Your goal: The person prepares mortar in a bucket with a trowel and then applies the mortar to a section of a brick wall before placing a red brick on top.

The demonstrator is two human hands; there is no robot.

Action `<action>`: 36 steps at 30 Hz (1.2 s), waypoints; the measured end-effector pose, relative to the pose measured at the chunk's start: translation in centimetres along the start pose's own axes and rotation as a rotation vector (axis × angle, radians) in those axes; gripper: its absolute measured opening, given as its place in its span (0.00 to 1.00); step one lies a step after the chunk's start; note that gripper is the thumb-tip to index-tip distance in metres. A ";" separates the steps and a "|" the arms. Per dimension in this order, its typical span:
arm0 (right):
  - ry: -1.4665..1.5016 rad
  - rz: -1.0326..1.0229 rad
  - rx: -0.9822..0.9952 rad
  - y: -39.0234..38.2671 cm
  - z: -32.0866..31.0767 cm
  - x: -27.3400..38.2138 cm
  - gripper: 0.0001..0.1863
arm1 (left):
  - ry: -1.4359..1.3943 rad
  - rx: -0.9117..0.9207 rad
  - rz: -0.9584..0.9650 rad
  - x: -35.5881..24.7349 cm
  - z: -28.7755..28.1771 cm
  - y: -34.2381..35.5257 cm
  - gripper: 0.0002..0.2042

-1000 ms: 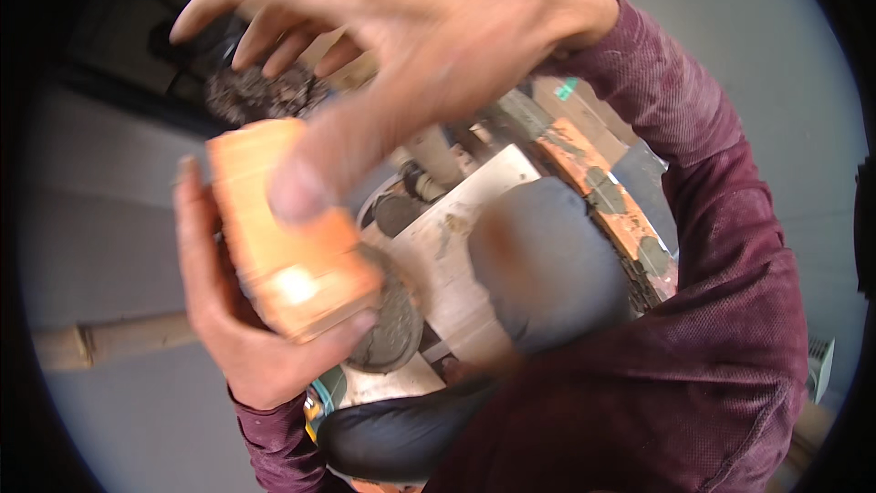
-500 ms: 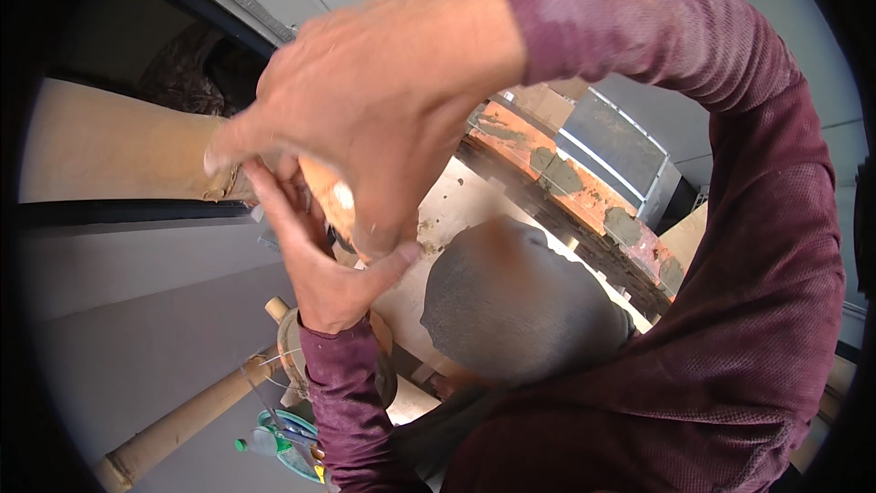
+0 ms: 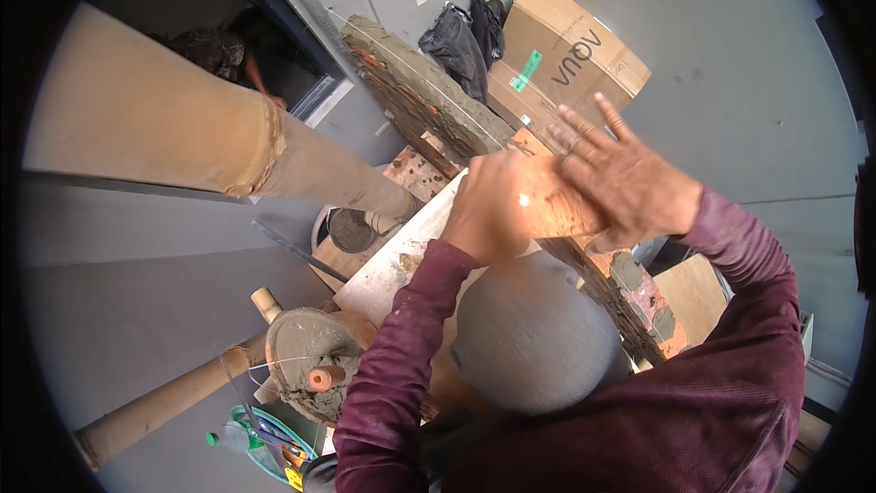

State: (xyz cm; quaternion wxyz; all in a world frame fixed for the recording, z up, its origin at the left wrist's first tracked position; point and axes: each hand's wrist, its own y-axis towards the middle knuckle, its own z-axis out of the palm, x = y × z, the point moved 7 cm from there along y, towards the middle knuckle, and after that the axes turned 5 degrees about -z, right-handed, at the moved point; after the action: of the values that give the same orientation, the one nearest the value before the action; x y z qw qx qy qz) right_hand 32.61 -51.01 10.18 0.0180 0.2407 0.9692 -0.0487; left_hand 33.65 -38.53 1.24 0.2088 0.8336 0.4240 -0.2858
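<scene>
An orange brick (image 3: 558, 198) is held up in front of me, above the low brick wall. My left hand (image 3: 490, 205) grips its left end, the fingers curled over and slightly blurred. Against its right end lies my right hand (image 3: 630, 173), fingers stretched out and spread, thumb low beside the brick. The wall's far stretch carries a thick layer of wet grey mortar (image 3: 424, 82) with a thin string running along it. Closer in, the wall's orange bricks (image 3: 630, 278) show patches of mortar.
A mortar bucket (image 3: 306, 342) with an orange cylindrical piece in it stands lower left, near a teal basin (image 3: 265, 443). A thick bamboo pole (image 3: 164, 110) crosses the left side. A pale board (image 3: 388, 265) lies below my hands. Beyond are a cardboard box (image 3: 557, 55) and dark bags (image 3: 456, 46).
Both hands have moved right and away from the left pole, carrying the brick toward the wall. My right hand's fingers are now spread. The view has shifted, bringing box, bags and mortared wall into sight.
</scene>
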 end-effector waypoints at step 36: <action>0.478 0.662 -0.163 16.8 32.2 -16.0 0.46 | 0.007 0.167 -0.196 13.9 17.6 -21.8 0.22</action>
State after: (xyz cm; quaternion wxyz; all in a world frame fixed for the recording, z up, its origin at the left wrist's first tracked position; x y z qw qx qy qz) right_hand 55.00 -47.05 -22.40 -0.1740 0.5417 0.8170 0.0940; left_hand 17.04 -28.65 -23.34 0.1081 0.8037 0.4790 -0.3362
